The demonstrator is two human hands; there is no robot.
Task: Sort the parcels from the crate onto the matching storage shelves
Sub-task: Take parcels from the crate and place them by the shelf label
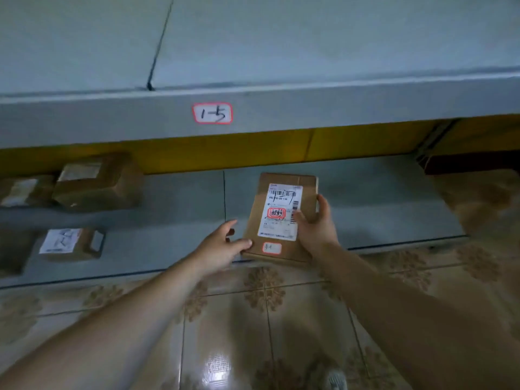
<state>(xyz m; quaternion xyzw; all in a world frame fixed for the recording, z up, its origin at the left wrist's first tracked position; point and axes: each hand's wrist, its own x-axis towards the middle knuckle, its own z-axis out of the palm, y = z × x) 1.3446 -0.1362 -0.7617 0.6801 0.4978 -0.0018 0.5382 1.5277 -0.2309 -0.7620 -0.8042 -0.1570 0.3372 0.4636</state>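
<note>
Both are holding the parcel (281, 220): right hand (315, 225) gripping right edge, left hand (223, 244) pinching near corner, long axis pointing into shelf (380, 209).

Upper shelf (337, 38): grey, seam left of middle, tag "1-5" (212, 113) on front lip.
Lower shelf (365, 198): grey, set low above floor.
Left end: cardboard box (98, 184) toward back, smaller box (22, 191) just beside it on left, labelled box (73, 243) nearer front edge.
Middle: flat parcel (253, 220), white label up, near end overhanging front edge.
Floor (253, 319): glossy patterned tiles.
</note>
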